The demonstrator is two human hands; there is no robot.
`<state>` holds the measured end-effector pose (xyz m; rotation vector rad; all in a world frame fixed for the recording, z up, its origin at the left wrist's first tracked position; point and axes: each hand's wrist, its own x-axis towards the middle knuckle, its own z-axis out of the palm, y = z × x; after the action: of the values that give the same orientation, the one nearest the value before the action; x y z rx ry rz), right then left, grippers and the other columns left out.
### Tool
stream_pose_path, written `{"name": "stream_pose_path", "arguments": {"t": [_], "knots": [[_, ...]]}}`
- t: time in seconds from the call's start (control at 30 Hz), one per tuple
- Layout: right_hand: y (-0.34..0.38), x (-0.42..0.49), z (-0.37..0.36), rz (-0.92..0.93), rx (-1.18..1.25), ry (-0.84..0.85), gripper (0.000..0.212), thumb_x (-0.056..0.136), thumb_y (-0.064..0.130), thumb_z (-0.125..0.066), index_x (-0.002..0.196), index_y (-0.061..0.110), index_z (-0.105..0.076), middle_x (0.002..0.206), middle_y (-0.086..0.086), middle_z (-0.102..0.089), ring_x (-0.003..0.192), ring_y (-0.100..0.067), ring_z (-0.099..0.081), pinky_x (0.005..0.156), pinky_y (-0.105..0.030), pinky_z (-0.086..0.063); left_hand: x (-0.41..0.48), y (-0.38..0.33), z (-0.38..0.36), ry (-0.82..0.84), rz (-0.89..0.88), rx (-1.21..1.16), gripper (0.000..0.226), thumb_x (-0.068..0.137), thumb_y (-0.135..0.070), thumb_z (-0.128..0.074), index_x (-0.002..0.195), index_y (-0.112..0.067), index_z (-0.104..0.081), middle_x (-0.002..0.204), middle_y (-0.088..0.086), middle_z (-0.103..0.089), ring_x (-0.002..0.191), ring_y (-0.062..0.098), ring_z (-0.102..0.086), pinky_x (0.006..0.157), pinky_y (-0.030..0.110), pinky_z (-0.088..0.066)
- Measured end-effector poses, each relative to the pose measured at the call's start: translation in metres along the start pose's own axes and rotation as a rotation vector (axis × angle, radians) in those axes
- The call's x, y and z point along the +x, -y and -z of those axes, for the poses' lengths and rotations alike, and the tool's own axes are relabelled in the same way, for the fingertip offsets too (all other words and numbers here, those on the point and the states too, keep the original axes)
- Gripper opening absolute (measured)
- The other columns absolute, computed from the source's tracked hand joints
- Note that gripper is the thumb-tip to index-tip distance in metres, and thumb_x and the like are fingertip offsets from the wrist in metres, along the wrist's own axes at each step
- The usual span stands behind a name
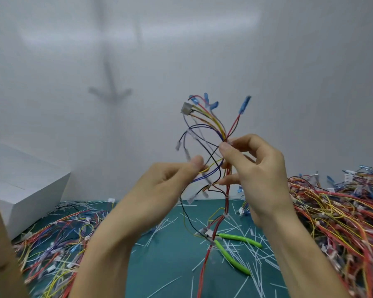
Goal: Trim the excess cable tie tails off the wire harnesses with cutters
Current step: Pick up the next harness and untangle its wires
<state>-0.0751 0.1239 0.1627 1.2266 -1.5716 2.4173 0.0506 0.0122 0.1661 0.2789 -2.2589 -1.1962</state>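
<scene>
Holding one harness (pixel 215 160) up at chest height, both hands busy with it and neither on the cutters
- Nearest: green table (pixel 170 265) strewn with white cut tails (pixel 254 258); cutters (pixel 235 250), green-handled, lying flat on it below the hands, handles apart, untouched
- Left hand (pixel 168 179): thumb and fingertips pinched on a loose wire of the harness, drawing it leftward
- Right hand (pixel 252 166): thumb and forefinger pinched on the bundle where the wires cross; lower fingers curled round the red strands, which trail down to the table beside the cutters
- Step, as judged: sorting and inspecting the harness for an untrimmed tie; no cut under way. Whether a tail remains on it is too blurred to tell
- Next move calls for: one hand freed to lift the cutters, the other keeping the tie steady and clear of the wires
- Flanks: harness heaps, left pile (pixel 52 239) and larger right pile (pixel 340 214)
- Farthest: white box (pixel 28 190) at left against a white wall (pixel 202 50)
</scene>
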Motion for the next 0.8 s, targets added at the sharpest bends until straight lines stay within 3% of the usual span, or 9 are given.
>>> {"name": "stream_pose_path", "arguments": {"t": [0.1,0.23,0.33,0.43,0.5,0.63,0.8], "knots": [[0.001,0.002,0.002,-0.163,0.176,-0.045,0.012,0.091,0.011,-0.067,0.079,0.01,-0.064,0.071,0.0,-0.055,0.058,-0.005,-0.057,0.05,-0.024,-0.053,0.004,0.005,-0.006,0.073,-0.05,0.065,0.033,0.086,-0.054,-0.066,0.115,-0.039,-0.07,0.107,-0.025,-0.072,0.103,-0.01,-0.063,0.087,0.008,-0.046],[0.003,0.007,0.012,-0.272,0.335,0.011,0.01,0.092,0.014,-0.063,0.083,0.008,-0.065,0.069,0.0,-0.055,0.063,-0.009,-0.056,0.05,-0.023,-0.052,0.009,0.007,-0.009,-0.153,-0.073,-0.04,0.008,0.087,-0.021,-0.072,0.092,-0.022,-0.078,0.078,-0.007,-0.076,0.075,0.001,-0.07,0.07,0.009,-0.049],[0.003,0.009,0.016,-0.261,0.286,0.028,0.012,0.09,0.014,-0.066,0.079,0.015,-0.071,0.078,-0.002,-0.058,0.069,-0.009,-0.058,0.051,-0.021,-0.052,0.007,0.009,-0.003,-0.217,-0.053,-0.182,0.01,0.086,-0.011,-0.071,0.086,-0.017,-0.079,0.074,0.004,-0.075,0.068,0.008,-0.067,0.068,0.015,-0.052],[0.002,0.01,0.016,-0.22,0.21,0.024,0.017,0.085,0.015,-0.071,0.071,0.022,-0.078,0.081,0.003,-0.065,0.071,-0.006,-0.06,0.052,-0.021,-0.053,0.005,0.009,0.006,-0.258,-0.025,-0.26,0.016,0.087,-0.008,-0.068,0.094,-0.019,-0.078,0.084,0.004,-0.077,0.071,0.013,-0.07,0.073,0.022,-0.057],[0.002,0.009,0.015,-0.216,0.21,0.039,0.008,0.077,0.022,-0.074,0.072,0.026,-0.08,0.08,0.005,-0.069,0.07,-0.005,-0.062,0.052,-0.021,-0.053,0.003,0.007,0.009,-0.249,0.0,-0.285,0.017,0.088,-0.013,-0.068,0.102,-0.02,-0.076,0.088,0.002,-0.077,0.067,0.013,-0.067,0.071,0.024,-0.058],[0.001,0.008,0.013,-0.245,0.243,0.045,0.017,0.067,0.028,-0.074,0.079,0.018,-0.08,0.085,0.002,-0.074,0.07,-0.007,-0.062,0.05,-0.02,-0.051,0.001,0.008,0.012,-0.227,0.021,-0.351,0.04,0.073,-0.026,-0.082,0.111,-0.02,-0.072,0.093,0.002,-0.076,0.065,0.015,-0.054,0.071,0.031,-0.048],[0.0,0.009,0.014,-0.304,0.314,0.046,0.025,0.068,0.025,-0.071,0.088,0.011,-0.077,0.083,-0.001,-0.072,0.068,-0.01,-0.06,0.047,-0.021,-0.051,-0.002,0.011,0.02,-0.148,-0.022,-0.341,0.038,0.069,-0.017,-0.081,0.107,-0.02,-0.073,0.1,0.003,-0.077,0.083,0.009,-0.069,0.07,0.018,-0.054]]}}
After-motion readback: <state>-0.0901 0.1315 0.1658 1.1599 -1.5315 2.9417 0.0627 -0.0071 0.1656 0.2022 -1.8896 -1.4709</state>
